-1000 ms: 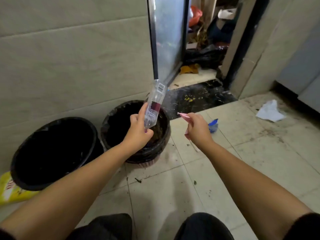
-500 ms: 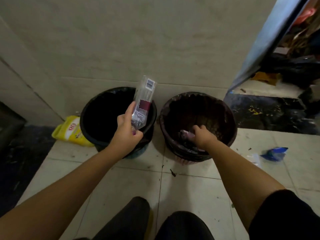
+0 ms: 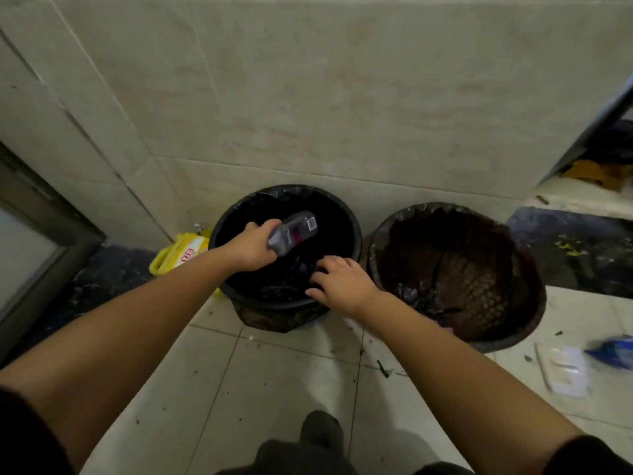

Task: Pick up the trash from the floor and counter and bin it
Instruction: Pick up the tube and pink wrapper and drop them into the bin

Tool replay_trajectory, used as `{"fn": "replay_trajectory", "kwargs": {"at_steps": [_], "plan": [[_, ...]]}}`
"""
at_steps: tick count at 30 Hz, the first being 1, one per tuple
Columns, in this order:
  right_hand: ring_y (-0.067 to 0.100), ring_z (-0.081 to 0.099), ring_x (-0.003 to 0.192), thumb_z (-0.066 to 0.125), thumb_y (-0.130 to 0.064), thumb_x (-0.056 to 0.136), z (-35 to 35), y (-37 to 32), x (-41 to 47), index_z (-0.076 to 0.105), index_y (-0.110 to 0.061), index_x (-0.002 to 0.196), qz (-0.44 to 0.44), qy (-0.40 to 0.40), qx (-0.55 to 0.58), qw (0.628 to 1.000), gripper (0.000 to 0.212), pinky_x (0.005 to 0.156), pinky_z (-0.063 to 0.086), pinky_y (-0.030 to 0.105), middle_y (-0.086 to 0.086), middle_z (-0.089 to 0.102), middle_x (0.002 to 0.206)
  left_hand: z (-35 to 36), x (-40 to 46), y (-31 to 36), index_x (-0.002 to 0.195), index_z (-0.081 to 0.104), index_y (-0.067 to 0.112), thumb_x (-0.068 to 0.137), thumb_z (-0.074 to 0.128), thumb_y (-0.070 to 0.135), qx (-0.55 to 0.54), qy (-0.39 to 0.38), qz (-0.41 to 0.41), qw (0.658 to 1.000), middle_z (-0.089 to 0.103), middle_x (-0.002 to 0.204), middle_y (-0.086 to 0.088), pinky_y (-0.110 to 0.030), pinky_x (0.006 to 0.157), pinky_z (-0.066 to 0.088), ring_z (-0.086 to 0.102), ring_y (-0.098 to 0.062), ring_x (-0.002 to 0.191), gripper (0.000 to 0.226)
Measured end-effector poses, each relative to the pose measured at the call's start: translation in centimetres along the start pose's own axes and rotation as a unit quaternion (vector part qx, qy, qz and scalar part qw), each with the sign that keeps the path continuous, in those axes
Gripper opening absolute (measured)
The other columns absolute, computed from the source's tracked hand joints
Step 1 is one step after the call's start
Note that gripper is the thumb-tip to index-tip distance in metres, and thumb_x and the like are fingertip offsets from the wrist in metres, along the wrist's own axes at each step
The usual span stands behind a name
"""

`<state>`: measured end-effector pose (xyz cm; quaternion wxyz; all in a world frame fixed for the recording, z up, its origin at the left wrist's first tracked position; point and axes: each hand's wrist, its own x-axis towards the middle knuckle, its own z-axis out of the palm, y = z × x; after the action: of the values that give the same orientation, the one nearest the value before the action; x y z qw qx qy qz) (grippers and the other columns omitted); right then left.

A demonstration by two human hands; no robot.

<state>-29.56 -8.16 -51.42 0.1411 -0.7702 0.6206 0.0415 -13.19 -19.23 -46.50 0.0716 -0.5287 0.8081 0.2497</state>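
Note:
My left hand (image 3: 251,248) grips a clear plastic bottle (image 3: 294,231) with a dark red label, tilted on its side over the mouth of the left black bin (image 3: 358,234). This bin has a black liner and stands against the tiled wall. My right hand (image 3: 339,284) rests on the near right rim of that bin, fingers spread on the liner, holding nothing. A second bin (image 3: 479,289), dark brown with a mesh wall, stands just to the right with crumpled scraps at its bottom.
A yellow packet (image 3: 181,253) lies on the floor behind the left bin. A blue wrapper (image 3: 613,349) and a white flat packet (image 3: 563,370) lie on the tiles at the right. A dark door frame (image 3: 34,234) stands at the left, and a cluttered doorway (image 3: 599,166) opens at the right.
The pink scrap has left my right hand, which moved from the right bin to the left bin's rim. My left hand lowered and tipped the bottle over the left bin.

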Motion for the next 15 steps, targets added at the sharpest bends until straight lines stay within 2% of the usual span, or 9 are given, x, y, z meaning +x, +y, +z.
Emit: {"fn": "replay_trajectory", "kwargs": {"at_steps": [2, 4, 7, 10, 12, 15], "plan": [[0.026, 0.040, 0.132, 0.032, -0.050, 0.097, 1.1, 0.7, 0.1, 0.061, -0.018, 0.124, -0.024, 0.004, 0.000, 1.000, 0.050, 0.118, 0.015, 0.044, 0.007, 0.055, 0.133, 1.4, 2.4, -0.2, 0.150, 0.016, 0.025, 0.090, 0.054, 0.015, 0.052, -0.066, 0.001, 0.996, 0.027, 0.144, -0.023, -0.042, 0.096, 0.046, 0.053, -0.044, 0.112, 0.071], [0.026, 0.054, 0.117, 0.027, -0.056, 0.092, 2.0, 1.4, 0.0, 0.067, -0.018, 0.112, -0.061, 0.037, -0.014, 0.997, 0.058, 0.118, 0.016, 0.048, 0.004, 0.067, 0.111, 3.5, 4.8, -0.9, 0.151, 0.012, 0.025, 0.094, 0.050, 0.016, 0.097, -0.114, 0.002, 0.989, 0.016, 0.150, -0.023, -0.046, 0.098, 0.046, 0.050, -0.046, 0.116, 0.070], [0.024, 0.065, 0.090, 0.031, -0.058, 0.086, 3.4, 2.2, 0.2, 0.070, -0.021, 0.095, -0.113, 0.131, -0.064, 0.983, 0.055, 0.108, 0.037, 0.051, -0.001, 0.068, 0.083, 6.7, 7.7, -1.7, 0.152, 0.007, 0.024, 0.097, 0.048, 0.022, 0.136, -0.142, -0.007, 0.980, 0.010, 0.153, -0.024, -0.044, 0.104, 0.043, 0.046, -0.046, 0.125, 0.069], [0.020, 0.064, 0.080, 0.035, -0.058, 0.087, 4.2, 2.5, 0.5, 0.069, -0.023, 0.087, -0.130, 0.183, -0.064, 0.972, 0.049, 0.101, 0.045, 0.046, -0.005, 0.066, 0.075, 9.9, 9.7, -3.0, 0.153, 0.001, 0.028, 0.098, 0.042, 0.032, 0.174, -0.174, -0.028, 0.969, 0.009, 0.155, -0.022, -0.049, 0.109, 0.038, 0.040, -0.048, 0.129, 0.068], [0.019, 0.063, 0.079, 0.036, -0.058, 0.087, 4.4, 2.7, 0.6, 0.069, -0.024, 0.085, -0.137, 0.206, -0.060, 0.967, 0.048, 0.100, 0.046, 0.043, -0.005, 0.065, 0.075, 11.5, 9.9, -3.6, 0.151, 0.005, 0.037, 0.097, 0.041, 0.031, 0.228, -0.183, -0.028, 0.956, 0.011, 0.157, -0.017, -0.056, 0.108, 0.036, 0.037, -0.049, 0.132, 0.065], [0.019, 0.062, 0.079, 0.036, -0.058, 0.087, 4.7, 2.8, 0.7, 0.069, -0.023, 0.085, -0.144, 0.218, -0.054, 0.964, 0.048, 0.101, 0.041, 0.040, -0.005, 0.065, 0.075, 12.6, 9.8, -3.7, 0.150, 0.002, 0.038, 0.098, 0.041, 0.030, 0.265, -0.189, -0.041, 0.945, 0.015, 0.158, -0.017, -0.054, 0.111, 0.032, 0.032, -0.046, 0.137, 0.066]]}}
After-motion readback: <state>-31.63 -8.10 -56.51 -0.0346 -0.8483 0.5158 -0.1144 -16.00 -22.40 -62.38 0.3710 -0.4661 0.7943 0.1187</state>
